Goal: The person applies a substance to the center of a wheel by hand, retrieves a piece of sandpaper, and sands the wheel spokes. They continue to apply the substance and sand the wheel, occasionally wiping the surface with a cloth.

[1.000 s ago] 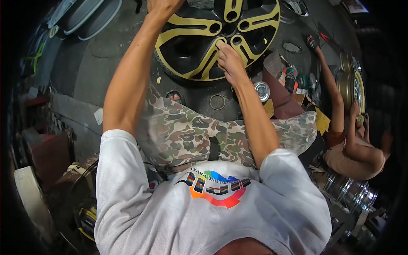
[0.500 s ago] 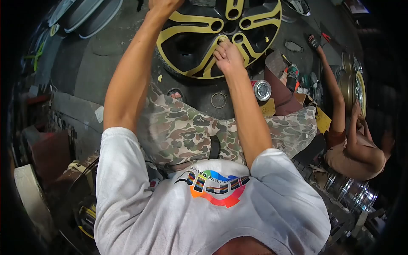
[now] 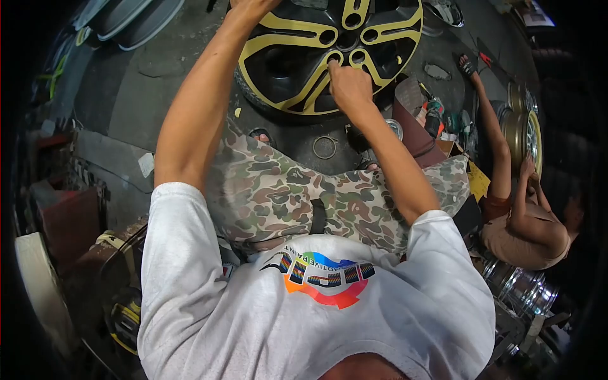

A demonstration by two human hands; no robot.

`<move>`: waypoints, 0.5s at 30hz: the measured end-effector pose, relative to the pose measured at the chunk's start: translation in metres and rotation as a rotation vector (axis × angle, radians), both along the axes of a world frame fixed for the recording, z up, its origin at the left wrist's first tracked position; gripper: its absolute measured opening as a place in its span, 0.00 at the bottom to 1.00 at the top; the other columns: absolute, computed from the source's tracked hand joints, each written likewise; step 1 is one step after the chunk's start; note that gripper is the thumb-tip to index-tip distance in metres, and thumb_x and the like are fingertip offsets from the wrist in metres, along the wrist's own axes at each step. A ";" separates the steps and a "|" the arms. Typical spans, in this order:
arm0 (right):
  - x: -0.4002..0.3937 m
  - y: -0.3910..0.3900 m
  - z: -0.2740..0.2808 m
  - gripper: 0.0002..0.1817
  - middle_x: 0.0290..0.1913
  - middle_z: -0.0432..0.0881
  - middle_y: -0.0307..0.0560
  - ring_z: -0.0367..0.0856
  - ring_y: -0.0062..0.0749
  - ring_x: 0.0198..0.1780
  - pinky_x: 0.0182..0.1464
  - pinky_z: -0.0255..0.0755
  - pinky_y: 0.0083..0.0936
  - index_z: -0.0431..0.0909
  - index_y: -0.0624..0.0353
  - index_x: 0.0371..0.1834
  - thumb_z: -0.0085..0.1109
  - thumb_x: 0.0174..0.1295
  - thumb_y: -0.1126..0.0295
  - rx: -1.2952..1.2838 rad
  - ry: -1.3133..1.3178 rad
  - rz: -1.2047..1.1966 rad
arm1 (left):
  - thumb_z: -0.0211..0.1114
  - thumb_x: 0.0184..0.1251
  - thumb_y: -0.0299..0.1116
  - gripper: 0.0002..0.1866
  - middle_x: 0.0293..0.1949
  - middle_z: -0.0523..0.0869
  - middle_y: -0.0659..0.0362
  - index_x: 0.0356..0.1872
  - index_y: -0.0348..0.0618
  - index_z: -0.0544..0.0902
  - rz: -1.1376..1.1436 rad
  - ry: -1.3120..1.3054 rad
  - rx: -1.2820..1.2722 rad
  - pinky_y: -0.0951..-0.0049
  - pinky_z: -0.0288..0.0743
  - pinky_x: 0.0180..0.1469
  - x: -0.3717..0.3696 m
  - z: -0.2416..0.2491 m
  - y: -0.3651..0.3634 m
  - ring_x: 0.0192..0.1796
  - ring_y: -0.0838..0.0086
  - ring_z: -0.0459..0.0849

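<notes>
A black wheel (image 3: 278, 73) with yellow spoke faces lies flat on the floor in front of me. My right hand (image 3: 352, 87) is over its near spokes. The index finger is stretched out, its tip at the rim of a bolt hole, and the other fingers are curled under, partly hidden. Nothing shows in this hand. My left hand (image 3: 254, 5) is at the wheel's far left edge, with its fingers cut off by the top of the view. A small yellow scrap (image 3: 399, 60) sits on the wheel at right, and another yellow scrap (image 3: 237, 113) lies on the floor.
A ring (image 3: 325, 147) lies on the floor near my feet. A can (image 3: 394, 129) is partly behind my right forearm, beside a brown sheet (image 3: 415, 120) and tools. At right, another person (image 3: 525, 228) sits by a gold wheel (image 3: 520, 123). Several rims (image 3: 130, 25) stand at upper left.
My right hand has turned from a pinch on a small yellow bit to a pointing index finger at the bolt hole. Its elbow has swung outward. My left hand stays near the wheel's edge.
</notes>
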State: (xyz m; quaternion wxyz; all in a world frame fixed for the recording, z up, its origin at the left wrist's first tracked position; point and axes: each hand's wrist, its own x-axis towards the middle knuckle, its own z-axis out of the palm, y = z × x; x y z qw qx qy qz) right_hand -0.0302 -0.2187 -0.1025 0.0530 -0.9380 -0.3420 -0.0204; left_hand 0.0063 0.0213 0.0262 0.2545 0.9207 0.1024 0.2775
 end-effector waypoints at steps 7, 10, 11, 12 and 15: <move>0.016 0.014 -0.032 0.10 0.19 0.57 0.28 0.53 0.18 0.16 0.20 0.47 0.21 0.73 0.51 0.37 0.48 0.81 0.66 1.810 1.506 -0.566 | 0.78 0.58 0.53 0.28 0.42 0.92 0.45 0.56 0.49 0.89 0.026 -0.022 0.011 0.54 0.84 0.50 0.000 -0.001 -0.002 0.47 0.50 0.91; 0.000 0.031 -0.038 0.11 0.20 0.55 0.29 0.53 0.20 0.17 0.22 0.49 0.21 0.71 0.51 0.38 0.46 0.83 0.64 2.086 1.539 -0.644 | 0.79 0.57 0.53 0.28 0.42 0.92 0.45 0.55 0.49 0.89 0.034 0.009 0.034 0.54 0.84 0.50 0.002 -0.005 0.005 0.46 0.50 0.91; 0.006 0.036 -0.041 0.11 0.20 0.56 0.30 0.53 0.20 0.17 0.22 0.49 0.22 0.71 0.50 0.38 0.46 0.84 0.63 2.132 1.590 -0.591 | 0.79 0.57 0.53 0.28 0.42 0.92 0.45 0.55 0.49 0.89 0.032 0.013 0.033 0.54 0.84 0.50 0.002 -0.007 0.005 0.46 0.50 0.91; 0.006 0.036 -0.039 0.12 0.20 0.57 0.30 0.52 0.20 0.17 0.22 0.49 0.22 0.70 0.50 0.39 0.45 0.84 0.63 2.181 1.632 -0.544 | 0.79 0.57 0.53 0.28 0.42 0.92 0.45 0.55 0.48 0.89 0.010 -0.022 0.028 0.54 0.84 0.49 0.001 -0.007 0.003 0.46 0.49 0.91; 0.004 0.029 -0.030 0.15 0.20 0.57 0.30 0.51 0.21 0.17 0.22 0.49 0.23 0.67 0.51 0.36 0.41 0.85 0.62 2.185 1.614 -0.649 | 0.79 0.56 0.54 0.28 0.42 0.92 0.45 0.54 0.48 0.89 -0.011 -0.061 0.006 0.54 0.84 0.49 0.003 -0.005 0.002 0.46 0.49 0.91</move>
